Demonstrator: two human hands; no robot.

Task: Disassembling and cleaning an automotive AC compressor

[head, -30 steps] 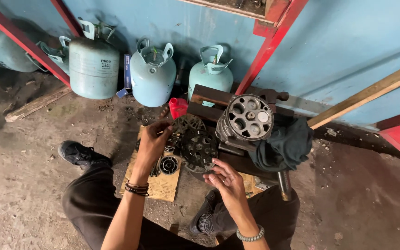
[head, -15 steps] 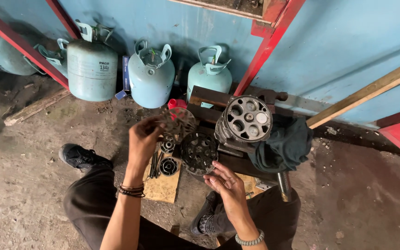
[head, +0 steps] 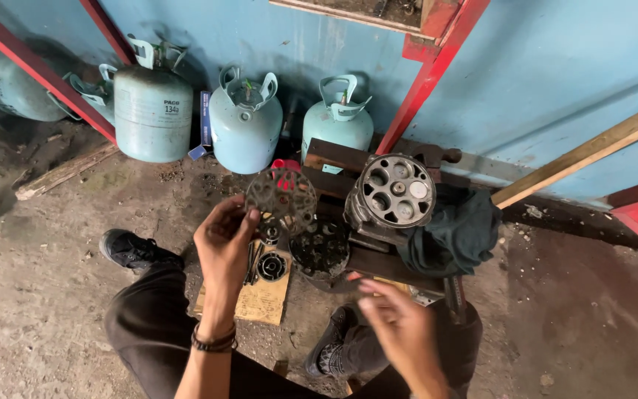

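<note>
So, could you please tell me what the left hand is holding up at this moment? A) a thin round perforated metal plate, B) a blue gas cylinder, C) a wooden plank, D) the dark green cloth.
A: the left hand pinches a thin round perforated metal plate by its edge, raised in front of the gas cylinders; the dark cloth lies by the cylinder block.

Dirty concrete floor [head: 46, 295], stained, gritty. Three pale blue gas cylinders [head: 245, 125] standing on floor against blue wall, fourth lying at far left. Wooden plank [head: 64, 171] flat on floor by left cylinders. Cardboard piece [head: 256, 299] flat on floor, round black part [head: 271, 266] and thin dark tools on it. Dark round part [head: 321, 251] just beside cardboard. Black shoe [head: 131, 251] planted on floor left of cardboard. Long wooden batten [head: 585, 151] leaning at right. Small debris scattered at right.
</note>
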